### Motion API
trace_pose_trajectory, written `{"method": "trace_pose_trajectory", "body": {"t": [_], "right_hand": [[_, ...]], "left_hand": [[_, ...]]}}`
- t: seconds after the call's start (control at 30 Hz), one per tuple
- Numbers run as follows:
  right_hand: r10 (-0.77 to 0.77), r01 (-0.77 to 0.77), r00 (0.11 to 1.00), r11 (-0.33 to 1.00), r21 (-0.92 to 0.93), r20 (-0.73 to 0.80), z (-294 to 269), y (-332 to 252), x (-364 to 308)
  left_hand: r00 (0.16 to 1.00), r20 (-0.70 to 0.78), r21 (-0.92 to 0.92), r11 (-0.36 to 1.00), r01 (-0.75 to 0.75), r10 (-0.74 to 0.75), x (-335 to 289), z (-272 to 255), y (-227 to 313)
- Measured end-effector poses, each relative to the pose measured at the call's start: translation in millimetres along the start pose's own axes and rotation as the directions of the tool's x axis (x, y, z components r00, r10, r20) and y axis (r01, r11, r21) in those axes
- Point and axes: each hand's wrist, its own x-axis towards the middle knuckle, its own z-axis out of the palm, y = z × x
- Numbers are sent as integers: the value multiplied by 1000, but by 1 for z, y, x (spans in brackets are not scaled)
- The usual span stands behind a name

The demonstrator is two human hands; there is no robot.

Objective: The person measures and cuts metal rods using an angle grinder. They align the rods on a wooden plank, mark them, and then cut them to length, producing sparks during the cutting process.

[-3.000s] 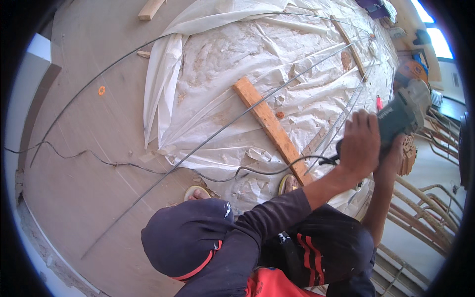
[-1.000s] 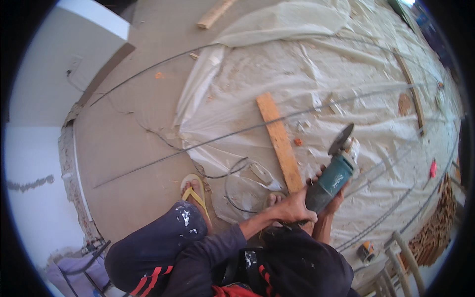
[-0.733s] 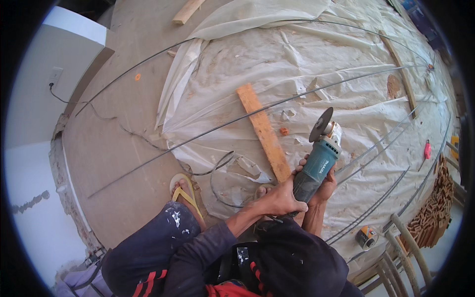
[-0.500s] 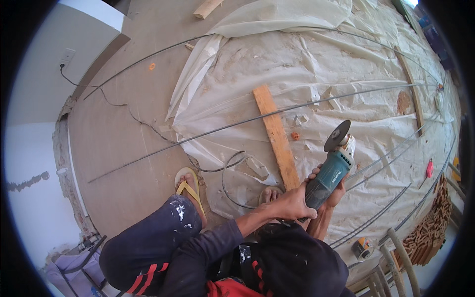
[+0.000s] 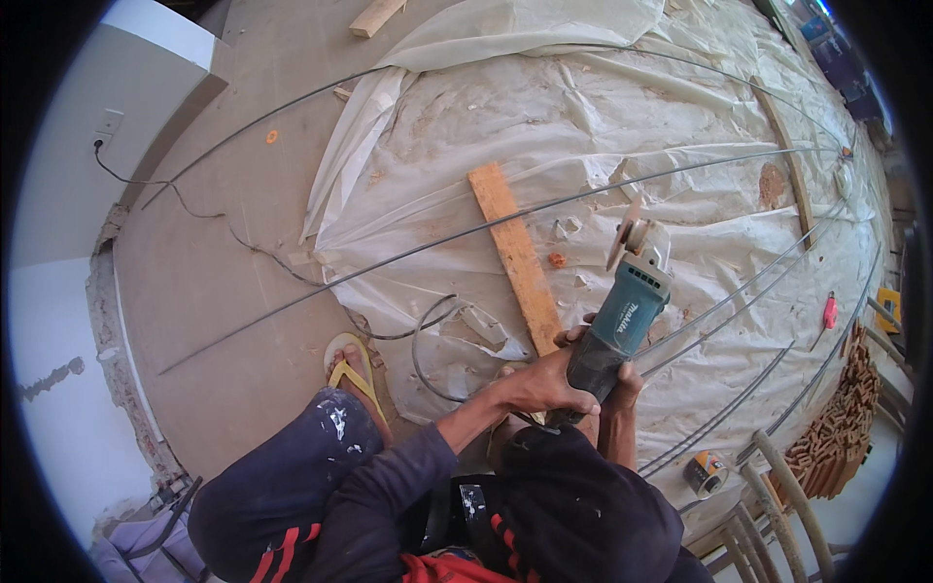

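Observation:
Both of my hands hold a teal and black angle grinder (image 5: 622, 309) in front of me. My left hand (image 5: 544, 382) wraps round the dark rear end of its body. On the other side, my right hand (image 5: 625, 389) grips the same body from below, its fingers partly hidden. The thin cutting disc (image 5: 620, 236) points away from me and shows almost edge-on, touching nothing. Beyond the tool, a long steel rebar (image 5: 418, 253) lies across a wooden plank (image 5: 510, 253). The grinder's black cord (image 5: 425, 335) loops on the floor to my left.
White plastic sheeting (image 5: 437, 165) covers much of the floor, with more rebars (image 5: 729, 398) at right. A wall outlet (image 5: 109, 123) has a cord plugged in. At the right lie a pile of brown pieces (image 5: 836, 418), a pink-handled tool (image 5: 830, 311) and a tape roll (image 5: 707, 473).
The grinder has turned in my hands, so its disc went from broadside to nearly edge-on. My hands and the tool have shifted left in the picture; the whole view has moved slightly too.

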Motion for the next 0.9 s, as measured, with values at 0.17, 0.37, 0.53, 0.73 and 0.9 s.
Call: {"method": "trace_pose_trajectory", "body": {"t": [0.17, 0.37, 0.53, 0.73, 0.9], "right_hand": [[48, -61, 997, 966, -251, -60, 14, -32, 18], [-157, -55, 979, 396, -916, -127, 37, -65, 47], [-230, -154, 956, 131, -979, -181, 71, -43, 51], [-319, -76, 946, -78, -994, -47, 59, 12, 51], [-269, -22, 963, 20, -1000, -27, 53, 29, 51]], "left_hand": [[995, 55, 69, 994, 81, -85, 2, -11, 21], [977, -132, 513, 855, -78, 168, -3, -52, 36], [913, -372, -1, 984, -180, 166, -13, -60, 48], [633, -752, 236, 972, -6, 187, 19, -37, 11], [712, -685, 46, 985, -166, 152, 5, -70, -21]]}}
